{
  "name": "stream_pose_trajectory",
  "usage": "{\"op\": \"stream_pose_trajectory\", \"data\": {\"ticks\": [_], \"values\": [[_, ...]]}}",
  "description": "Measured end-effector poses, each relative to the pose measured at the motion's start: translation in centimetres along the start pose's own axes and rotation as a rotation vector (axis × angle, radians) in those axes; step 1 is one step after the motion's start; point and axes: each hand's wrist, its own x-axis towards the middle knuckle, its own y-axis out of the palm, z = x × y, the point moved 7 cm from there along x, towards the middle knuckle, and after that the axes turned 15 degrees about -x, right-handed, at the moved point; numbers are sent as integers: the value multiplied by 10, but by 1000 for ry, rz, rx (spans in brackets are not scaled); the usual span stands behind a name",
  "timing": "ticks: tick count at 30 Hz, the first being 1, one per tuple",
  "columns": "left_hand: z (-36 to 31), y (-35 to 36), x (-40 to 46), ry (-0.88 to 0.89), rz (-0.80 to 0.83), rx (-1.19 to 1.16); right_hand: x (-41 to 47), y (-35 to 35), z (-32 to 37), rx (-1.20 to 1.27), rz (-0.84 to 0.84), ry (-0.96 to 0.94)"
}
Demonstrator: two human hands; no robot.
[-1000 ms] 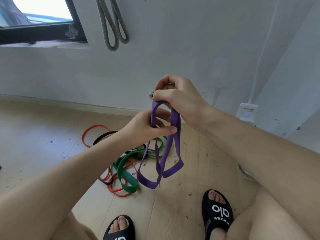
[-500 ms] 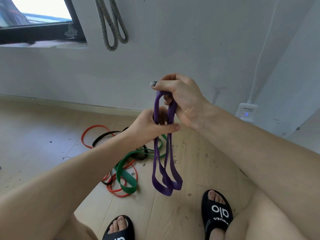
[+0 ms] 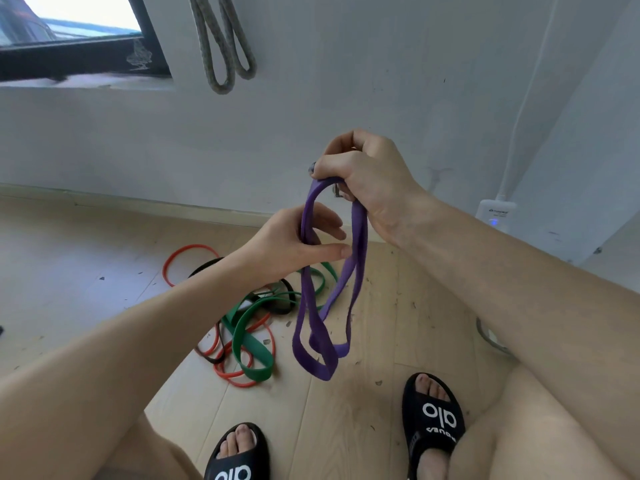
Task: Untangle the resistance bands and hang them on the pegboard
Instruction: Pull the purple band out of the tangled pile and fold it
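Observation:
A purple resistance band [image 3: 358,244] hangs folded in several loops in front of me. My right hand [image 3: 367,181] grips its top in a fist. My left hand [image 3: 294,245] is just below and to the left, pinching one strand between thumb and fingers. The band's lowest loop [image 3: 322,365] dangles above the floor. A tangle lies on the wooden floor behind it: a green band [image 3: 249,337], a red band [image 3: 188,249] and a black band [image 3: 284,306]. No pegboard is in view.
A grey band [image 3: 221,53] hangs in two loops high on the white wall, beside a dark window frame [image 3: 83,57]. A white power adapter [image 3: 495,213] with a cable sits at the right wall. My feet in black slides [image 3: 436,420] stand below the band.
My right hand has lifted the purple band a little higher. Its loops swung together and now hang lower and slightly apart. My left hand keeps its hold on one strand.

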Motion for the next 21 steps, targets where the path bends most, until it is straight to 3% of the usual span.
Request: {"op": "stream_pose_trajectory", "data": {"ticks": [12,21], "values": [[7,-13,1,-21,-32,148,-1,3,5,-245,-5,-98],[12,-3,-1,-15,-92,-9,-1,10,0,-108,20,-31]]}}
